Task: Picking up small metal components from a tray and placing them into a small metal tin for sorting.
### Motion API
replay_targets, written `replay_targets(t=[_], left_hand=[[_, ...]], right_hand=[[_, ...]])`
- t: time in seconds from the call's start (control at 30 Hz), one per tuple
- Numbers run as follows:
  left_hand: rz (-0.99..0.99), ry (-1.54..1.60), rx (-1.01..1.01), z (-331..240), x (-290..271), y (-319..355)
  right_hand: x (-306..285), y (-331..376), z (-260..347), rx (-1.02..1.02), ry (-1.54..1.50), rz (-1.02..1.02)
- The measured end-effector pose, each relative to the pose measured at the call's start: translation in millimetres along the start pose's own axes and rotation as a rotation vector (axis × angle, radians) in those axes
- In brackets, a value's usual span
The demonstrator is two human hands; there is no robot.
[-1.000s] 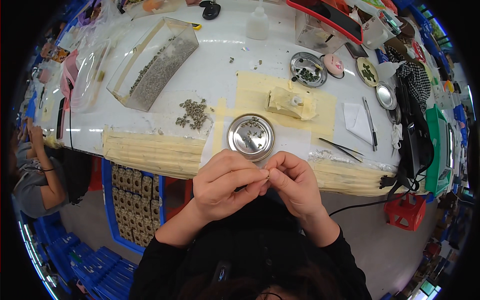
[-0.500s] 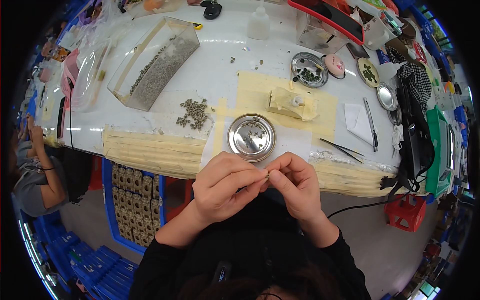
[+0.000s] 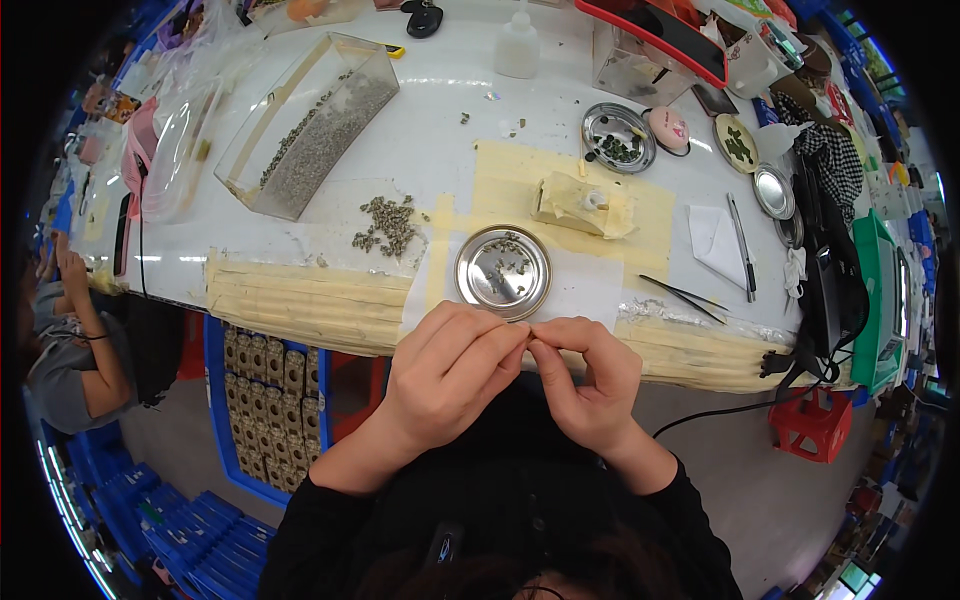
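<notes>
We are watching the left hand and right hand meeting fingertip to fingertip at the table's near edge — both are pinching something too small for us to make out. Just beyond them a round metal dish is holding a few small parts. Farther left — a loose pile of small parts and a clear plastic tray.

White bench under bright overhead glare; grey floor below, blue crates stacked left, red stool right.
</notes>
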State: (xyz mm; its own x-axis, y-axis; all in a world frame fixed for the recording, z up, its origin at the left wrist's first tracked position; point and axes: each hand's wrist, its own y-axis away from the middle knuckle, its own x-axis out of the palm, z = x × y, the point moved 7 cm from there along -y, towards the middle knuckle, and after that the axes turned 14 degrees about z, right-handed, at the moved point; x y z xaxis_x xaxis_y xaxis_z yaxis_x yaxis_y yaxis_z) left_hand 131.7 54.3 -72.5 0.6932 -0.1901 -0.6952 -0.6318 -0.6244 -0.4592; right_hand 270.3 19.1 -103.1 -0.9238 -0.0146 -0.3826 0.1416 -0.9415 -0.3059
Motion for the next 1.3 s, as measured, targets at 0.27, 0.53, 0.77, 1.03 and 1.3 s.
replay_targets(t=[0.27, 0.53, 0.77, 1.03, 1.3], left_hand=[[-0.049, 0.11, 0.013, 4, -2, 2], [-0.056, 0.226, 0.065, 5, -3, 1], [-0.065, 0.345, 0.097, 11, 1, 2], [-0.089, 0.318, 0.037, 12, 0, 1], [-0.086, 0.273, 0.023, 15, 1, -1]], right_hand=[[16, 3, -28, 0.315, -0.867, 0.12], [19, 3, -33, 0.415, -1.059, 0.209], [21, 5, -35, 0.452, -1.162, 0.23], [18, 3, -33, 0.397, -1.041, 0.181], [18, 1, -33, 0.405, -1.009, 0.194]])
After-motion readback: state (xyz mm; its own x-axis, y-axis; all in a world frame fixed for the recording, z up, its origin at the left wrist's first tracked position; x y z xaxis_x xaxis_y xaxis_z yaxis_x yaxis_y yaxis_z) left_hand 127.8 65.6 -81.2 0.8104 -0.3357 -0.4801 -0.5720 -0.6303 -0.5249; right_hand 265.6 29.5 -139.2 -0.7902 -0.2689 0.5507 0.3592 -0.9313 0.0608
